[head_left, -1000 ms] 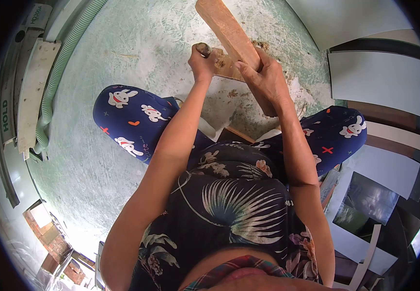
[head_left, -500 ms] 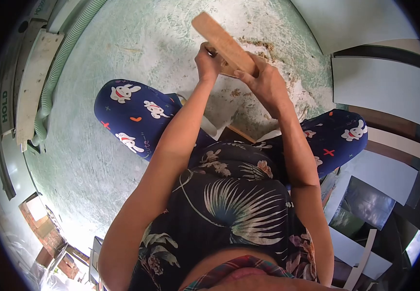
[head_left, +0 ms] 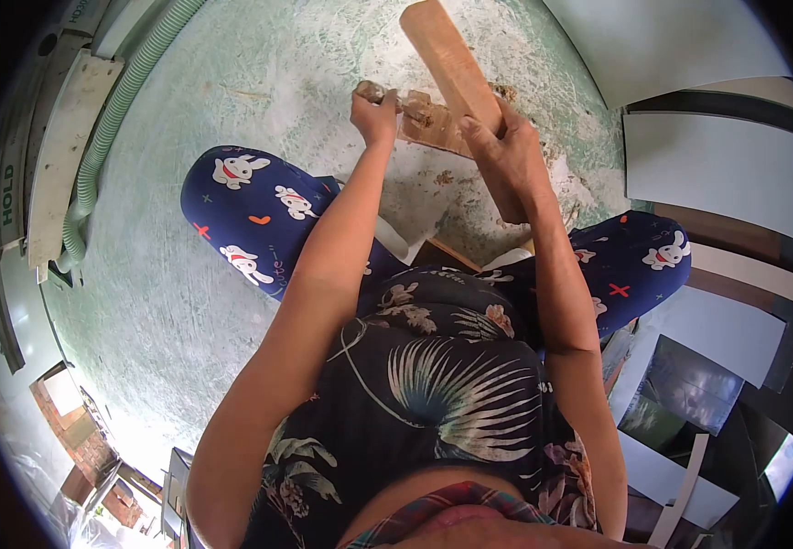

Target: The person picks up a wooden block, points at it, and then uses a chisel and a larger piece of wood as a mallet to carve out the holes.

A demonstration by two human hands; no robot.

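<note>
My right hand [head_left: 511, 151] grips a long light-brown wooden block [head_left: 451, 59], which slants up and to the left, its lower end showing below my palm. My left hand [head_left: 375, 116] is closed around a short tool with a pale, worn, rounded handle [head_left: 371, 89]; I cannot make out its exact kind. The tool points right, toward a smaller flat piece of wood [head_left: 447, 137] on the floor. Brown crumbs or chips lie on that piece near the tool's tip. The wooden block covers part of the piece's right side.
I sit with knees spread on a scuffed green-white floor [head_left: 231, 101] strewn with brown debris. Light panels [head_left: 726, 165] lean at the right. A ribbed green hose [head_left: 94, 174] and long boards run along the left. A wood-edged object [head_left: 447, 254] lies between my legs.
My right hand and the wooden block have shifted right, and the block stands steeper. My left hand has moved slightly left with its tool, uncovering more of the wood on the floor.
</note>
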